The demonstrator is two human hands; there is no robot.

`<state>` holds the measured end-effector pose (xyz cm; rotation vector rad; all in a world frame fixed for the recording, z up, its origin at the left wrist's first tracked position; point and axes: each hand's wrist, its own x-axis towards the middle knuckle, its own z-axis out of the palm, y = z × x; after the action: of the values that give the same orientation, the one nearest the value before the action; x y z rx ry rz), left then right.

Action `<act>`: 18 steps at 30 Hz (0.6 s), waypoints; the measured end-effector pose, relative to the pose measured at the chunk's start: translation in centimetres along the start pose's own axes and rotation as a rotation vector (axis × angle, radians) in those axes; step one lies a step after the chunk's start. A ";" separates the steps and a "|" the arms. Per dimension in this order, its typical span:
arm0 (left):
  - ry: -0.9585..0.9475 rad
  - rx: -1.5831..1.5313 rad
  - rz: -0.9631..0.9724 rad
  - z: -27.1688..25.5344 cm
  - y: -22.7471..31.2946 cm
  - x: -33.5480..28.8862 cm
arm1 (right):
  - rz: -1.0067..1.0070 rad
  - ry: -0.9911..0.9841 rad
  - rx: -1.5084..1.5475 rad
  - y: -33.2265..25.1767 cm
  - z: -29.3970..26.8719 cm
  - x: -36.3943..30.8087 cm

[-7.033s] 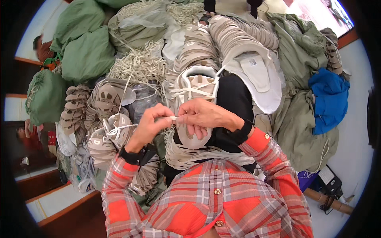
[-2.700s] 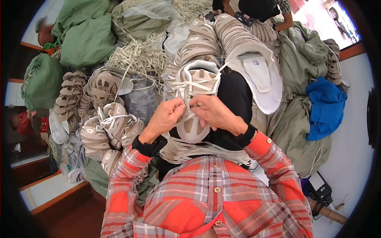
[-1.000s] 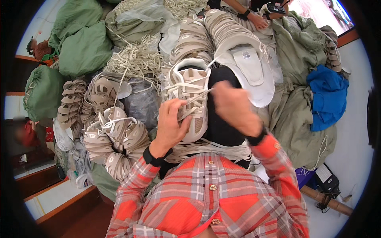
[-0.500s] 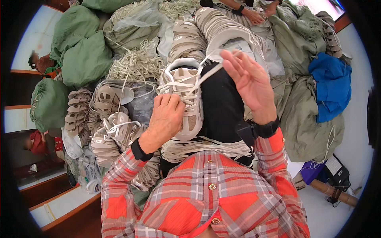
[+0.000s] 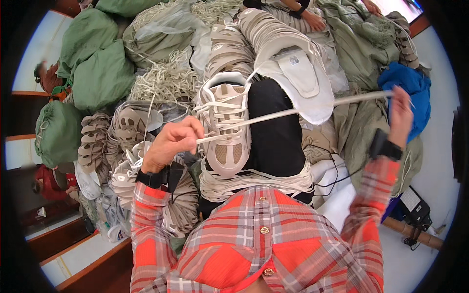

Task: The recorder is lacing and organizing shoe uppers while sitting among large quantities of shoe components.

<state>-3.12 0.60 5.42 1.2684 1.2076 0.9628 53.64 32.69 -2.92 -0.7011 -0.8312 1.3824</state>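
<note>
A beige and white sneaker (image 5: 228, 158) rests on my black-clothed lap, toe toward me, with pale laces criss-crossed over its tongue. Across its front runs a flat off-white shoelace (image 5: 283, 114), stretched out straight from hand to hand. At its left end my left hand (image 5: 175, 142) pinches the lace, just beside the sneaker. Far out to the right, my right hand (image 5: 401, 115) grips the other stretch with closed fingers, slightly blurred.
Stacked shoe uppers (image 5: 273, 36) and a white sole-shaped piece (image 5: 299, 80) lie beyond the sneaker. A heap of loose laces (image 5: 163, 80) sits left of them. Green sacks (image 5: 100, 73) and a blue cloth (image 5: 410, 97) flank the pile. Another person's hand (image 5: 312, 20) shows at the top.
My right hand has swung from above the sneaker far to the right, drawing the lace taut. My left hand has come off the sneaker's upper to its left side and now holds the lace.
</note>
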 end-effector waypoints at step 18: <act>0.962 0.193 -0.139 7.1 -6.9 1.0 | -0.273 0.118 -1.342 -5.7 4.5 -3.8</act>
<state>3.30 -0.33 -2.11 0.8270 2.1309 1.4374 53.00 28.27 3.99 -1.5676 -1.6714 0.3681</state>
